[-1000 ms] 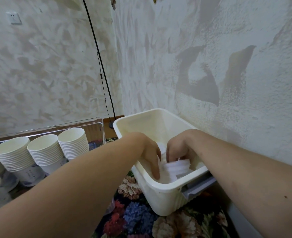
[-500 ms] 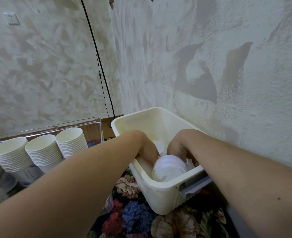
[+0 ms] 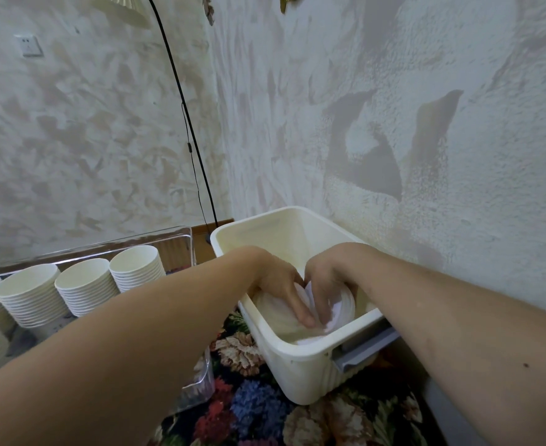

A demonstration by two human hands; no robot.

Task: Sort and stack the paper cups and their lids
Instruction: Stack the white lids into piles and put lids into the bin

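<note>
Both hands down inside a cream plastic bin, set hard against the textured wall. Left hand with fingers curled over the top of a stack of white lids lying on its side near the bin's front wall; right hand with fingers bent down around the stack's other end. Fingertips of both partly buried among the lids — exact contact hard to make out. Floor of the bin hidden by hands and lids. Grey handle jutting from the bin's near corner.

To the left, nested stacks of paper cups in rows inside a clear plastic container, the leftmost stacks cut off by the frame edge. Underneath everything, a dark floral cloth, its far reach hidden by both forearms. Up the corner of the room, a thin black lamp pole, shade clipped at the top edge — and a wall switch high on the left.
</note>
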